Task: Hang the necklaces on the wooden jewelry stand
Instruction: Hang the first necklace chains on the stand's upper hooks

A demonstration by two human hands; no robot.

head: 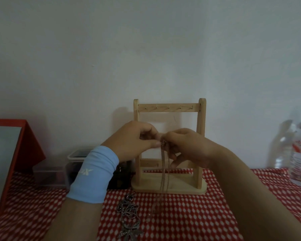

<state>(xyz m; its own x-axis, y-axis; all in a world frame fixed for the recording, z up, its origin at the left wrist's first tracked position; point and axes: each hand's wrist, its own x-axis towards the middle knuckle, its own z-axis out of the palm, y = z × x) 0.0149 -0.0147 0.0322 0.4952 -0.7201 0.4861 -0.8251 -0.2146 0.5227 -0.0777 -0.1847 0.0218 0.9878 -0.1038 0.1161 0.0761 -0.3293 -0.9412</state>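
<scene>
Necklaces [129,218] lie at 6 o'clock. My left hand [134,140] and right hand [186,146] pinch one chain [164,164]. I'd keep its loop wide and lift to the 12 o'clock hooks [169,106].

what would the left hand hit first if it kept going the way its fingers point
Probably the right hand: the left hand points rightward at it, and both pinch the necklace chain between them. The wooden stand looks farther back.
</scene>
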